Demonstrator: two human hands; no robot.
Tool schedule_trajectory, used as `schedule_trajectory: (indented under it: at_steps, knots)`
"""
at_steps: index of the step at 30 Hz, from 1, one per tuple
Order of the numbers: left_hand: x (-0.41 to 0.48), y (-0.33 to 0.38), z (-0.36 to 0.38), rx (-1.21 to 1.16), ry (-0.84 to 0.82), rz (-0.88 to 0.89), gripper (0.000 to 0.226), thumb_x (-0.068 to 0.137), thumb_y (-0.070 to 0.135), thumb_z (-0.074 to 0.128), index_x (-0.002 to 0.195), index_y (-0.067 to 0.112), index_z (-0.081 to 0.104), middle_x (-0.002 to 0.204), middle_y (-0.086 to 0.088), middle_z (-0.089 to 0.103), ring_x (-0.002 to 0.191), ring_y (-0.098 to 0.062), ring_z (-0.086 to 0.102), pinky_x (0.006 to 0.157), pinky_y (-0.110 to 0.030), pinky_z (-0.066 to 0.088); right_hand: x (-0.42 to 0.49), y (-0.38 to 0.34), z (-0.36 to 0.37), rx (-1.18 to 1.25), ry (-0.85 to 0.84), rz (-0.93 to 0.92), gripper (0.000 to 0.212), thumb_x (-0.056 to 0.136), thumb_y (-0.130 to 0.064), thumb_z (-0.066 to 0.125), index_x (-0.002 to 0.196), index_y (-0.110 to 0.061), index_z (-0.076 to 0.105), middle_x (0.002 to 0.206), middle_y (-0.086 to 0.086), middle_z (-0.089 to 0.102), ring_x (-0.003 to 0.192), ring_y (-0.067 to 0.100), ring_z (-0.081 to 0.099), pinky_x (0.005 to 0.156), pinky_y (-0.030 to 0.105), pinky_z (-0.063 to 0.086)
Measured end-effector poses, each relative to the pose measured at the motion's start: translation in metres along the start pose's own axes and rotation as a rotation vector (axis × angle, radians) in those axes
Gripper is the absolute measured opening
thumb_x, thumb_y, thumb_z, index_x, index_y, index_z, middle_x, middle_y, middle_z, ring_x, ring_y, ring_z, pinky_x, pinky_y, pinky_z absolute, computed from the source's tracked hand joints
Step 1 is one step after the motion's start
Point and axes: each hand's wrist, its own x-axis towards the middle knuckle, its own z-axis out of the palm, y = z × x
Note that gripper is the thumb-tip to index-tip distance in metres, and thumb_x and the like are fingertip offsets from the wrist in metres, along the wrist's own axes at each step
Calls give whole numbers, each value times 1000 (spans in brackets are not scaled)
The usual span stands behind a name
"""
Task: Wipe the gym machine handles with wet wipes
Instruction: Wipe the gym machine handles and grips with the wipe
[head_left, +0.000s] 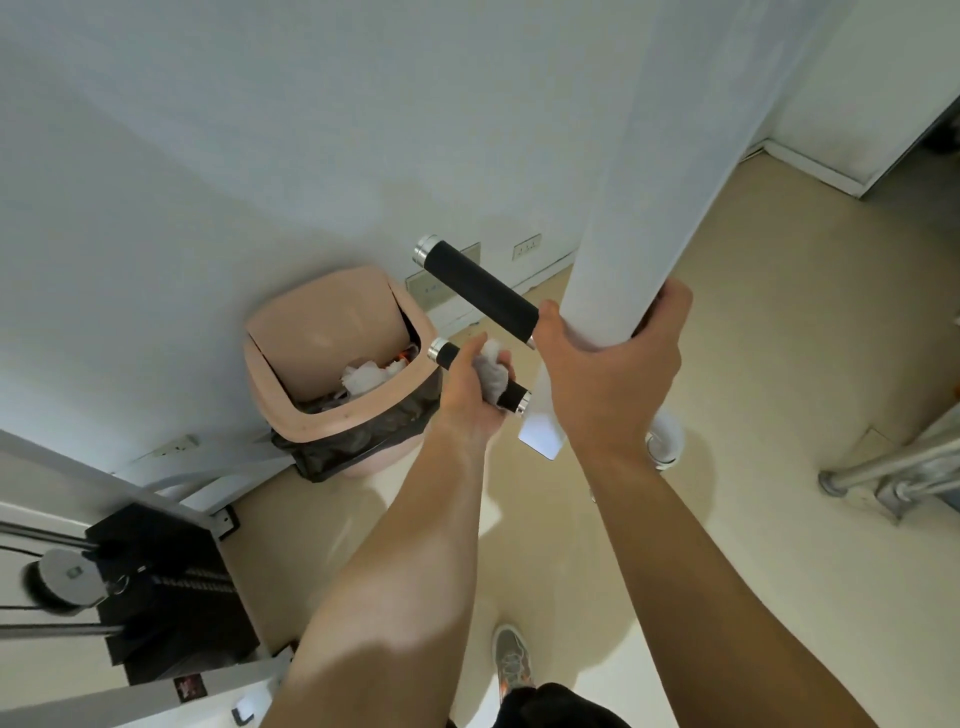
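Observation:
Two black foam handles with chrome end caps stick out from a white machine bar (634, 218) in the middle of the view. The upper handle (480, 291) is bare. My left hand (470, 392) is wrapped around the lower handle (447, 356), pressing a crumpled white wet wipe (491, 374) against its grip. Only the handle's two chrome ends and short black stretches show past my fingers. My right hand (610, 369) grips the white bar just right of the handles.
A pink swing-lid bin (322, 332) with a black liner and used wipes inside stands on the floor by the wall, left of the handles. The weight stack and pulley (67, 574) fill the lower left. A metal frame foot (893, 473) is at the right.

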Motion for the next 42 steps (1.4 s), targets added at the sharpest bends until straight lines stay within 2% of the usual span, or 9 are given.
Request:
schedule_trajectory:
  at_steps: [4,9,14,22,25,29,34,38,42]
  knots:
    - [6,30,1,-119,111,99,29,80,43,82,85,19,66,64,6,58,48,-7,50,64,-23,50,-1,5,3,-10,3,-36,66,64,-34,85,116,-18,47,89,-16,58,79,10,60,71,29,52]
    - [15,-1,13,-47,131,133,74,61,64,88,113,14,69,91,-5,67,77,-21,64,88,-34,54,2,9,12,-34,44,-27,63,64,-37,79,114,-24,43,83,-17,56,72,4,58,62,13,41]
    - [2,-33,35,287,257,92,39,85,50,74,91,13,64,84,-6,70,76,-22,64,78,-33,58,7,14,6,-46,36,-35,66,64,-39,81,116,-24,44,86,-17,56,76,-2,59,63,6,40]
    - [23,19,8,-323,67,151,84,69,82,66,116,13,75,62,5,46,50,-8,45,62,-24,46,9,15,9,-48,38,-56,62,62,-36,79,105,-35,35,80,-19,54,73,0,57,61,4,38]
    - [20,-6,21,-188,18,99,103,50,89,72,118,12,71,75,-4,58,63,-17,57,77,-31,57,13,16,11,-57,35,-65,63,61,-41,76,105,-40,30,82,-19,53,74,-1,57,61,4,38]
    - [10,-40,47,342,332,104,46,85,55,73,104,14,67,100,-12,75,82,-27,70,72,-37,59,17,18,10,-74,50,-93,65,62,-36,80,107,-37,33,82,-24,51,75,-3,57,63,14,44]
    - [13,11,43,9,252,25,63,71,74,72,96,18,64,97,-6,71,93,-23,71,96,-44,54,18,18,9,-52,25,-87,65,60,-34,82,104,-37,35,83,-18,55,76,6,59,62,12,41]
    - [15,32,16,-327,44,110,73,68,71,76,114,14,75,55,8,47,45,-5,46,56,-21,48,12,19,10,-68,-3,-109,65,60,-39,82,104,-39,34,86,-16,54,76,9,60,62,13,43]
    - [17,9,18,-246,35,144,46,70,56,84,93,18,72,65,4,51,52,-9,48,67,-22,49,11,19,12,-60,13,-74,63,59,-42,75,101,-44,28,81,-19,54,73,1,58,58,3,37]
